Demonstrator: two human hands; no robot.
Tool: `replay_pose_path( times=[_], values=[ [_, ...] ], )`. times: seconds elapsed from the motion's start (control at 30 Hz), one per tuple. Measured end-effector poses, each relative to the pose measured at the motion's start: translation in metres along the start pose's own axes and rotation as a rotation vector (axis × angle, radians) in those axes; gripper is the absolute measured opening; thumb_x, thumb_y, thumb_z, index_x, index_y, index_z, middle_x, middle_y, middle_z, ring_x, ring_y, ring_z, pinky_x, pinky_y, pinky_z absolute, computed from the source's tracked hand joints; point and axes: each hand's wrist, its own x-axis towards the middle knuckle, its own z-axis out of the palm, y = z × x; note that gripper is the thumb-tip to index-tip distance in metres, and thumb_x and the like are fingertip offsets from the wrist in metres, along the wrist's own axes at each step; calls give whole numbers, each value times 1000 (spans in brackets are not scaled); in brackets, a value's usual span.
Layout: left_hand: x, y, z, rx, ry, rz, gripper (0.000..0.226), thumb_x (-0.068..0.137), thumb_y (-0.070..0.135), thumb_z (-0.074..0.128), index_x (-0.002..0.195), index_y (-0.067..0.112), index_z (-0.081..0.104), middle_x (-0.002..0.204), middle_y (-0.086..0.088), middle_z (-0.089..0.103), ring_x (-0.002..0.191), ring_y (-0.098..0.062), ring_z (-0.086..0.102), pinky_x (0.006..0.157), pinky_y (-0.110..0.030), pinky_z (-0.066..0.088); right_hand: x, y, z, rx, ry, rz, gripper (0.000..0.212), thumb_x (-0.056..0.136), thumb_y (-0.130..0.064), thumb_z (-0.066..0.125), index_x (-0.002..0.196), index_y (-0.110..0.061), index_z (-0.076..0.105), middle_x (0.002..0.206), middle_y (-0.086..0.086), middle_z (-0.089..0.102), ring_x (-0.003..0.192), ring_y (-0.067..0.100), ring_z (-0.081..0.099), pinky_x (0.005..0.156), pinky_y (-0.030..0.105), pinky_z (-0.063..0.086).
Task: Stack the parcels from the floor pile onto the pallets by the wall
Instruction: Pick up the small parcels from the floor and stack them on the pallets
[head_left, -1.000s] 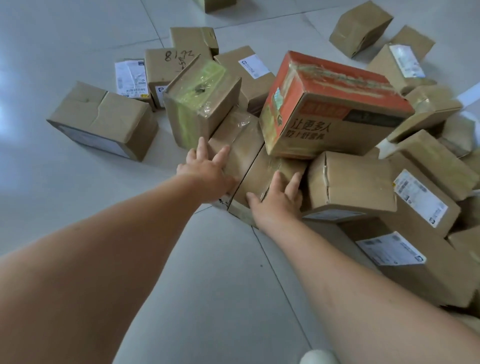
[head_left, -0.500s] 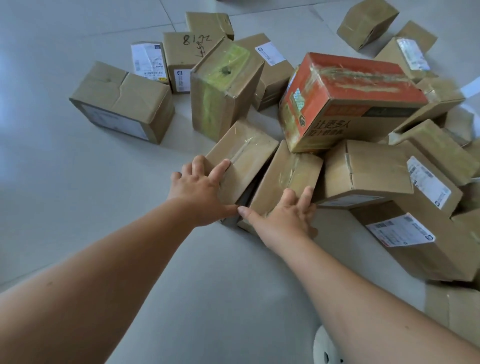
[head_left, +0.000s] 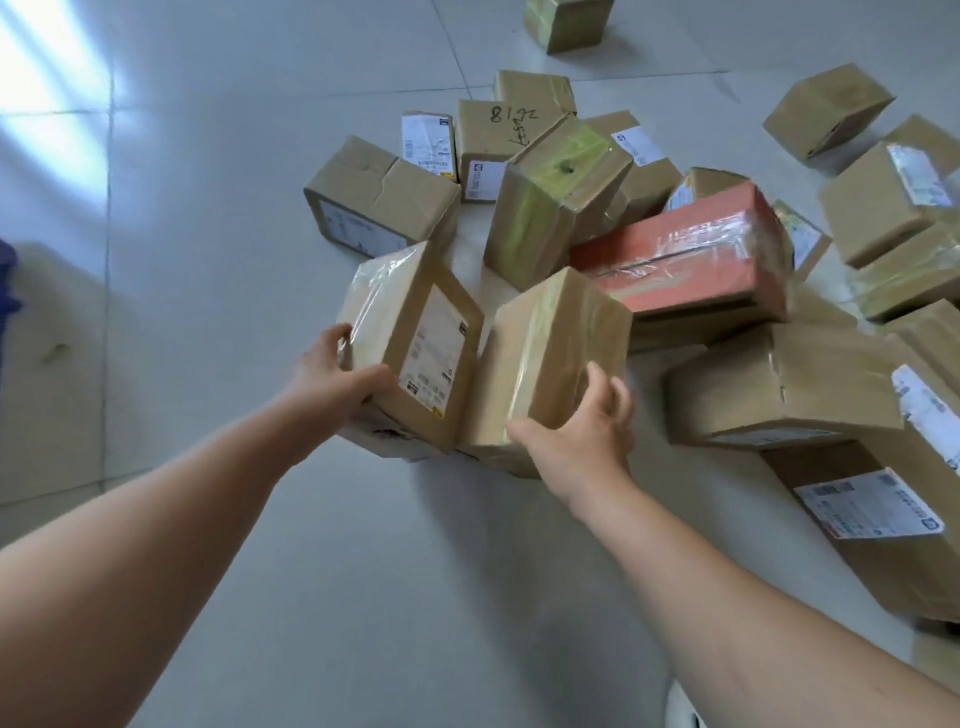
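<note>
Pale floor tiles carry a scattered pile of parcels across the upper right of the frame, an orange box among them. At centre, the left hand grips a labelled parcel. The right hand clasps a taped parcel touching it. No pallets show; nearly everything looks left to stack.

Label print, labelled parcel in my left hand: too blurred to read.
Palm of my right hand: hidden against the plain parcel.
Orange box: near corner hidden behind the plain parcel.
Blue shape, left edge: cut off, can't tell what.
White rounded thing, bottom edge: cut off.
Box, top edge: cut off.
</note>
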Motion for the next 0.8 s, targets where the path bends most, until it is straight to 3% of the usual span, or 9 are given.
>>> replay_pose_path(
  times=[0.17,0.3,0.43,0.5,0.57,0.6,0.7,0.8],
  values=[
    [-9,-34,-42,-143,110,-102,106,39,57,63,141,42,38,131,-6,52,114,-28,54,99,-47,48,-10,-16,11,126,-100,-88,110,55,-48,62,154,-25,20,158,-1,12,143,25,25,115,35,25],
    [-16,-50,-62,-186,164,-146,108,39,56,65,142,38,37,128,-7,53,110,-29,57,95,-46,51,-13,-37,15,151,-130,-135,106,56,-48,59,154,-27,23,157,-6,14,140,24,27,108,33,27],
    [-21,-64,-71,-281,139,-183,101,46,54,65,141,31,38,127,-9,54,110,-29,57,90,-41,50,-13,-61,18,-261,-10,-268,104,62,-52,70,152,-30,23,161,-5,4,142,31,19,111,46,28],
    [-25,-68,-72,-296,93,-198,75,61,46,61,131,23,45,121,-7,56,99,-24,56,79,-35,45,-17,-67,24,-531,79,-350,104,68,-56,73,152,-28,19,161,0,-3,142,32,15,108,47,29],
    [-26,-73,-72,-252,89,-199,36,85,27,51,118,14,49,113,-8,53,85,-20,49,66,-30,36,-22,-70,35,-703,61,-417,106,73,-62,72,154,-26,13,162,3,-13,144,32,10,111,47,25],
    [-23,-78,-72,-224,102,-209,28,91,17,46,119,13,49,112,-9,53,82,-19,47,63,-29,34,-24,-69,43,-719,-16,-436,106,77,-63,71,156,-25,11,162,3,-17,146,32,7,114,47,21],
    [-19,-87,-74,-130,136,-244,34,95,9,47,129,8,45,108,-9,56,77,-18,50,59,-30,37,-28,-63,61,-566,-260,-488,89,90,-48,64,158,-23,11,165,2,-13,151,29,4,119,42,15],
    [-16,-89,-77,-91,187,-270,46,97,12,48,141,8,36,132,-14,51,99,-29,49,75,-31,35,-20,-54,59,-397,-206,-495,71,95,-32,59,155,-20,24,165,3,7,150,24,15,118,33,19]
  ],
)
